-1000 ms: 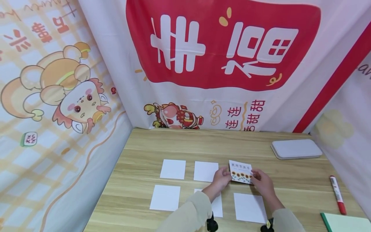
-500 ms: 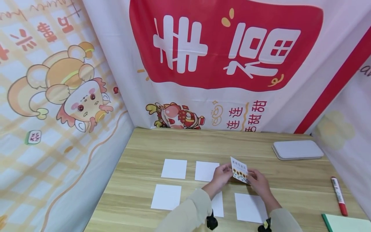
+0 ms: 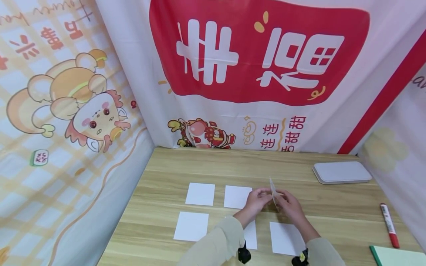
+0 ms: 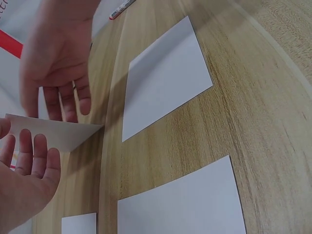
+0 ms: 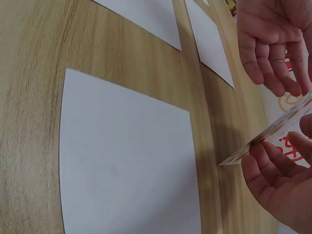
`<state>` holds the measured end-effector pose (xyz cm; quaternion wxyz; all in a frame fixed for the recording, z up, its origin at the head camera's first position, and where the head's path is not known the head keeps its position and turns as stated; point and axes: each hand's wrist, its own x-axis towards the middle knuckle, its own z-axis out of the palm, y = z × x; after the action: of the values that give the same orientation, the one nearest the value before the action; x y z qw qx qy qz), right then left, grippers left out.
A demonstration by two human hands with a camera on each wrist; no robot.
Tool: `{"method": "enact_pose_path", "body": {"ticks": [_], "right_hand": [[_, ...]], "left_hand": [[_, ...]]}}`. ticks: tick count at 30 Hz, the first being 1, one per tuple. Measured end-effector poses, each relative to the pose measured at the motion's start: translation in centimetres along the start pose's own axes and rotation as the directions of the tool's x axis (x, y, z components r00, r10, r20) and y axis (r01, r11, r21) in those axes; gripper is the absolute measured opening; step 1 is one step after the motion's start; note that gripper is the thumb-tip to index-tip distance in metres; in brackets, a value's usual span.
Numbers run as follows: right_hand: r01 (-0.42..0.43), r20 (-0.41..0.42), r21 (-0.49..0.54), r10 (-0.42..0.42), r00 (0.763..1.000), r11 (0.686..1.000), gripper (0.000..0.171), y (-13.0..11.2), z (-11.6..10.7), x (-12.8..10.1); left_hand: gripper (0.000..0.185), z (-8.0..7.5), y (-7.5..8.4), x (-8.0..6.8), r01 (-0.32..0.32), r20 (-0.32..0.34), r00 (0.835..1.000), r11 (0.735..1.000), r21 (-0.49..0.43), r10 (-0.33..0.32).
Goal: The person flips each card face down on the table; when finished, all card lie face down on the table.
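A greeting card stands almost edge-on above the table between my two hands. My left hand holds its left side; in the left wrist view, the loosely bent fingers of the left hand lie by the card's plain pale face. On the other side, my right hand pinches the card, and the right wrist view shows its fingers against the printed face. Blank white square cards lie flat around them: one left of the hands, another below, one partly under the left forearm.
Two more white cards lie in the left part of the wooden table. At the back right is a pale flat case. A red-capped marker and a green-edged pad lie at right. Printed cloths hang around the table.
The card has turned from showing its sunflower-printed face to nearly edge-on and upright. My right hand has moved left, closer to my left hand.
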<state>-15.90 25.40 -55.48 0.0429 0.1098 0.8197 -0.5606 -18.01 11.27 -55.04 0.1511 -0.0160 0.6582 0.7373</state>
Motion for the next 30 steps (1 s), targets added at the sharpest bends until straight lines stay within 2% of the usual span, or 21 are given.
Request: {"method": "enact_pose_path", "body": {"ticks": [4, 6, 11, 16, 24, 30], "right_hand": [[0.041, -0.005, -0.007, -0.041, 0.999, 0.999, 0.040, -1.0, 0.0, -0.2], [0.058, -0.012, -0.002, -0.058, 0.998, 0.998, 0.041, -1.4, 0.1, -0.3], [0.062, -0.022, 0.048, -0.061, 0.998, 0.997, 0.042, -2.4, 0.1, -0.6], [0.060, -0.046, 0.065, -0.057, 0.997, 0.996, 0.040, -2.9, 0.1, -0.8], [0.065, -0.084, 0.037, -0.061, 0.995, 0.997, 0.036, -3.3, 0.1, -0.8], [0.129, -0.158, 0.001, -0.127, 0.979, 0.992, 0.028, -3.6, 0.2, -1.0]], "left_hand": [[0.026, 0.0, 0.2, -0.1, 0.001, 0.028, 1.000, 0.999, -0.038, 0.000], [0.026, 0.0, 0.2, -0.2, -0.011, 0.037, 0.999, 1.000, -0.023, 0.012], [0.026, 0.1, 0.2, -0.1, -0.035, 0.038, 0.999, 0.999, 0.026, 0.034], [0.026, 0.2, 0.0, -0.2, -0.019, 0.053, 0.998, 1.000, -0.008, 0.019], [0.025, 0.3, -0.1, -0.1, -0.008, 0.065, 0.998, 0.999, -0.031, 0.010], [0.024, 0.4, -0.1, -0.3, -0.009, 0.053, 0.999, 1.000, 0.013, 0.008]]}}
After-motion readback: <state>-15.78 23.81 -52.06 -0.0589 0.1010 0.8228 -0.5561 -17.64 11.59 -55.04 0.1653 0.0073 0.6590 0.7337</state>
